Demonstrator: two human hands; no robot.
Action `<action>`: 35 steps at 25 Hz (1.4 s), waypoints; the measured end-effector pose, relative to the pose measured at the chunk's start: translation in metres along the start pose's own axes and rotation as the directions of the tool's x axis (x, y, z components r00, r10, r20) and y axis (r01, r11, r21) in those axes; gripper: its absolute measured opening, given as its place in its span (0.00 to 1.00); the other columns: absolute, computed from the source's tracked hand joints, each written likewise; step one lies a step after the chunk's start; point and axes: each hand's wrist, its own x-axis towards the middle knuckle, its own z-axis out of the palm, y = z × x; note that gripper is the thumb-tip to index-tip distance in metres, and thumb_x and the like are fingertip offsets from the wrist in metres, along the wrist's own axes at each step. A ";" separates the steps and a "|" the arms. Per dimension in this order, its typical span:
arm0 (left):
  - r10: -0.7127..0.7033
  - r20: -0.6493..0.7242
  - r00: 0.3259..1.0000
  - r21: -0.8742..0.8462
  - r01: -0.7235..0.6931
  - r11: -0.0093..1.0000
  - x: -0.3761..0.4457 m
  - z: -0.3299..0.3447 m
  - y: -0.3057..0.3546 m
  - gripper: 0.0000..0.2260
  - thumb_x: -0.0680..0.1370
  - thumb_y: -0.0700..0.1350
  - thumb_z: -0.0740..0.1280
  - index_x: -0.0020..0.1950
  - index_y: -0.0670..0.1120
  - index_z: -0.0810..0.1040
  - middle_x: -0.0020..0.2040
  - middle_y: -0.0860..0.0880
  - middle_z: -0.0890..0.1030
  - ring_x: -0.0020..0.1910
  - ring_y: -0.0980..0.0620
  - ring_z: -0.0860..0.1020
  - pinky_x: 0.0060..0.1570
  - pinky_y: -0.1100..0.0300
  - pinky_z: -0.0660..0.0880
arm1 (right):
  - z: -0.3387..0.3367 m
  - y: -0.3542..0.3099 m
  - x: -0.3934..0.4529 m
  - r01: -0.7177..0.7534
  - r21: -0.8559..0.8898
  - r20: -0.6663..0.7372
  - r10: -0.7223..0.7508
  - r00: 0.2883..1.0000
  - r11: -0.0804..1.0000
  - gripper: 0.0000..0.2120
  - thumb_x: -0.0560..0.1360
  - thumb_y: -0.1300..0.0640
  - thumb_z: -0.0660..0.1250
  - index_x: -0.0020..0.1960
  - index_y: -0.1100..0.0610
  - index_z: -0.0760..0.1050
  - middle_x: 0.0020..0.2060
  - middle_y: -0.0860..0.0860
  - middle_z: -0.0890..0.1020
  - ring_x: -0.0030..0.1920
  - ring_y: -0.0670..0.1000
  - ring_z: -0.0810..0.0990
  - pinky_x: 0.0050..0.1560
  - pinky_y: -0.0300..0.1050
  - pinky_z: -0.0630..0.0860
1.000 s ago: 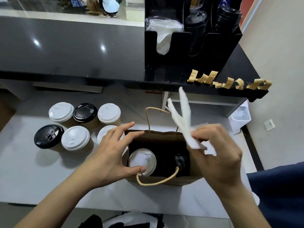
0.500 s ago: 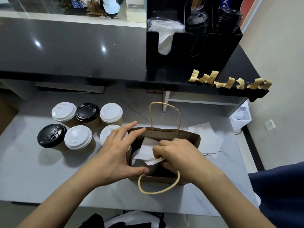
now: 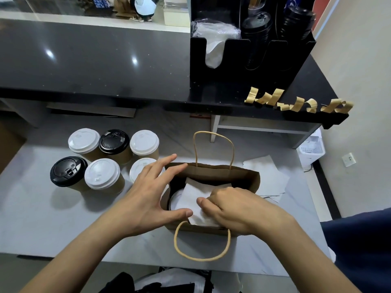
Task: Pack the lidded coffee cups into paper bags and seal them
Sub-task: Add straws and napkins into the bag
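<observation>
A brown paper bag (image 3: 239, 176) with twine handles stands open on the grey counter. My left hand (image 3: 148, 199) spans its left rim, fingers straight on the far edge and thumb on the near edge. My right hand (image 3: 234, 208) is inside the mouth, pinching a white napkin (image 3: 194, 197) that lies over a white-lidded cup (image 3: 175, 199) in the bag. Several lidded cups stand to the left: a white-lidded one (image 3: 102, 174), a black-lidded one (image 3: 68, 171), another black-lidded one (image 3: 114, 141).
More white napkins (image 3: 268, 176) lie right of the bag. A black counter (image 3: 95, 60) rises behind, carrying a black organiser (image 3: 249, 53) with lids and napkins. Strips of brown tape (image 3: 296, 103) hang off its front edge. A dark blue garment (image 3: 359, 240) is at the right.
My right hand brought the napkin down from above the bag into its mouth and laid it over the cup. The left hand stayed on the bag's rim.
</observation>
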 end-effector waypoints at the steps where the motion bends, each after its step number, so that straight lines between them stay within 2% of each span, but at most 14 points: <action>1: 0.005 -0.002 1.000 0.002 -0.005 1.000 0.000 0.000 0.000 0.42 0.67 0.73 0.68 0.78 0.65 0.59 0.79 0.66 0.50 0.79 0.58 0.53 0.75 0.48 0.63 | 0.000 -0.001 0.000 0.000 -0.010 -0.031 -0.001 1.000 1.000 0.25 0.84 0.40 0.47 0.40 0.52 0.73 0.44 0.53 0.80 0.45 0.57 0.77 0.48 0.53 0.75; 3: 0.021 -0.006 1.000 0.005 -0.021 1.000 -0.001 0.000 0.001 0.40 0.68 0.73 0.67 0.78 0.66 0.60 0.79 0.66 0.50 0.79 0.57 0.53 0.75 0.49 0.62 | -0.003 0.002 -0.002 0.018 -0.029 -0.157 -0.023 0.987 0.999 0.20 0.84 0.42 0.51 0.42 0.49 0.73 0.45 0.50 0.79 0.47 0.55 0.78 0.48 0.52 0.75; 5: 0.041 -0.020 0.999 0.003 -0.041 0.999 -0.002 -0.002 0.000 0.39 0.69 0.72 0.67 0.77 0.66 0.61 0.80 0.66 0.51 0.79 0.57 0.54 0.76 0.50 0.62 | -0.006 0.009 -0.005 0.037 -0.036 -0.301 -0.047 0.952 0.999 0.16 0.84 0.44 0.54 0.49 0.48 0.77 0.45 0.46 0.79 0.47 0.51 0.77 0.48 0.50 0.74; 7: 0.056 -0.040 0.998 -0.008 -0.057 0.998 -0.004 -0.003 -0.001 0.37 0.69 0.71 0.68 0.76 0.66 0.63 0.80 0.65 0.52 0.79 0.58 0.55 0.75 0.51 0.62 | -0.002 0.020 -0.010 0.087 0.000 -0.461 -0.077 0.884 0.996 0.14 0.83 0.46 0.56 0.51 0.48 0.79 0.43 0.44 0.79 0.45 0.49 0.75 0.48 0.47 0.72; 9: 0.065 -0.061 0.996 -0.017 -0.066 0.998 -0.007 -0.004 -0.003 0.36 0.70 0.71 0.68 0.76 0.66 0.64 0.79 0.65 0.54 0.78 0.58 0.57 0.74 0.52 0.64 | 0.007 0.032 -0.017 0.117 -0.012 -0.605 -0.100 0.790 0.993 0.13 0.81 0.47 0.57 0.48 0.49 0.79 0.40 0.42 0.78 0.42 0.48 0.73 0.46 0.45 0.71; 13: 0.057 -0.093 0.994 -0.074 -0.064 0.995 -0.015 -0.008 -0.007 0.34 0.69 0.69 0.71 0.74 0.65 0.67 0.78 0.65 0.58 0.78 0.58 0.60 0.73 0.53 0.65 | 0.023 0.050 -0.028 0.105 0.019 -0.766 -0.053 0.641 0.994 0.07 0.80 0.52 0.64 0.48 0.50 0.80 0.44 0.43 0.78 0.45 0.49 0.75 0.49 0.48 0.71; 15: 0.053 -0.100 0.994 -0.089 -0.062 0.994 -0.019 -0.011 -0.010 0.34 0.68 0.69 0.73 0.71 0.63 0.69 0.78 0.65 0.60 0.78 0.57 0.61 0.72 0.53 0.65 | 0.028 0.055 -0.037 0.082 0.084 -0.829 0.024 0.559 0.993 0.04 0.78 0.53 0.66 0.48 0.52 0.80 0.46 0.44 0.78 0.49 0.50 0.76 0.52 0.49 0.71; 17: 0.049 -0.086 0.995 -0.099 -0.057 0.993 -0.021 -0.012 -0.013 0.34 0.66 0.69 0.75 0.69 0.63 0.69 0.78 0.65 0.61 0.78 0.57 0.61 0.72 0.52 0.66 | 0.033 0.061 -0.043 0.055 0.172 -0.847 0.119 0.518 0.984 0.06 0.78 0.50 0.66 0.47 0.52 0.79 0.48 0.45 0.77 0.52 0.49 0.75 0.54 0.50 0.71; 21: 0.026 -0.060 0.998 -0.109 -0.032 0.994 -0.022 -0.012 -0.016 0.38 0.64 0.64 0.80 0.69 0.63 0.67 0.78 0.67 0.60 0.77 0.58 0.62 0.72 0.51 0.68 | 0.044 0.069 -0.048 0.104 0.343 -0.781 0.223 0.583 0.933 0.11 0.78 0.40 0.62 0.48 0.47 0.74 0.55 0.38 0.75 0.59 0.41 0.73 0.59 0.52 0.74; 24: 0.011 -0.076 0.997 -0.110 -0.019 0.994 -0.021 -0.012 -0.018 0.39 0.63 0.60 0.82 0.69 0.63 0.66 0.77 0.67 0.62 0.76 0.58 0.64 0.72 0.51 0.69 | 0.048 0.071 -0.051 0.115 0.441 -0.736 0.285 0.613 0.890 0.13 0.76 0.35 0.61 0.50 0.44 0.71 0.58 0.34 0.75 0.61 0.44 0.75 0.60 0.53 0.75; 28: 0.051 -0.093 0.994 -0.065 -0.058 0.996 -0.018 -0.013 -0.020 0.27 0.65 0.57 0.82 0.58 0.62 0.72 0.76 0.66 0.63 0.74 0.58 0.65 0.69 0.52 0.69 | 0.053 0.072 -0.051 0.125 0.410 -0.707 0.228 0.669 0.903 0.18 0.75 0.29 0.60 0.47 0.43 0.76 0.65 0.32 0.71 0.67 0.44 0.72 0.62 0.54 0.74; 32: 0.069 -0.097 0.993 -0.064 -0.075 0.995 -0.014 -0.011 -0.018 0.18 0.69 0.57 0.79 0.55 0.63 0.76 0.73 0.64 0.65 0.73 0.55 0.67 0.66 0.51 0.70 | 0.054 0.074 -0.051 0.102 0.352 -0.638 0.159 0.754 0.931 0.21 0.69 0.24 0.64 0.52 0.37 0.77 0.75 0.31 0.61 0.74 0.41 0.63 0.67 0.49 0.66; 35: 0.075 -0.104 0.992 -0.070 -0.082 0.994 -0.011 -0.009 -0.020 0.15 0.71 0.55 0.78 0.54 0.63 0.77 0.69 0.62 0.67 0.71 0.54 0.68 0.65 0.51 0.72 | 0.054 0.077 -0.051 0.081 0.306 -0.607 0.129 0.785 0.949 0.19 0.68 0.28 0.68 0.55 0.35 0.76 0.77 0.32 0.60 0.74 0.46 0.63 0.67 0.49 0.65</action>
